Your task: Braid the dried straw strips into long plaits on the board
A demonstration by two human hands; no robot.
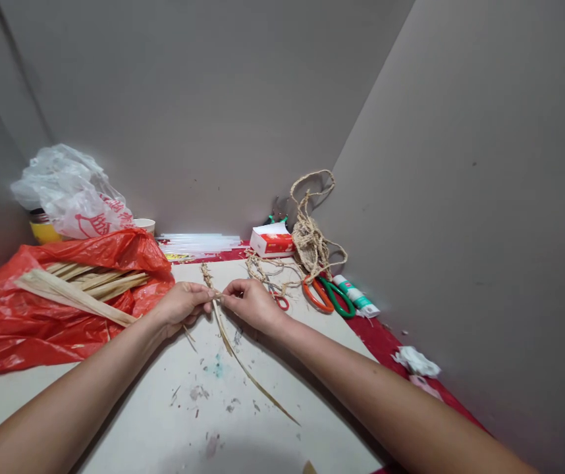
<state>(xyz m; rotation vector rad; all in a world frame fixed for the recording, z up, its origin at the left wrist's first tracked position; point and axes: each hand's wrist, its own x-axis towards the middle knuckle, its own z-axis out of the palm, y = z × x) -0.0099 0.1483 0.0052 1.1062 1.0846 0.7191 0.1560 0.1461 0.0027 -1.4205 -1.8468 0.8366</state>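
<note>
In the middle of the board, my left hand (188, 303) pinches a braided straw cord (207, 274) whose plaited end points away from me. My right hand (250, 304) is closed close beside it, thumb and fingertips together on the same straw work. From between the hands a long loose straw strand (247, 375) trails toward me and to the right over the board. Just past my right hand lie thin braided pieces (257, 266) and small scissors with a red handle (281, 302). The exact crossing of strands is covered by my fingertips.
A red plastic bag (10, 316) with dry straw strips (75, 293) lies left. Behind stand a clear bag (75, 191), glue sticks (198, 242) and a red-white box (271, 239). At right are a coiled braid (312, 243), scissors with orange and green handles (344, 299), a tube (356, 296) and crumpled tissue (417, 361).
</note>
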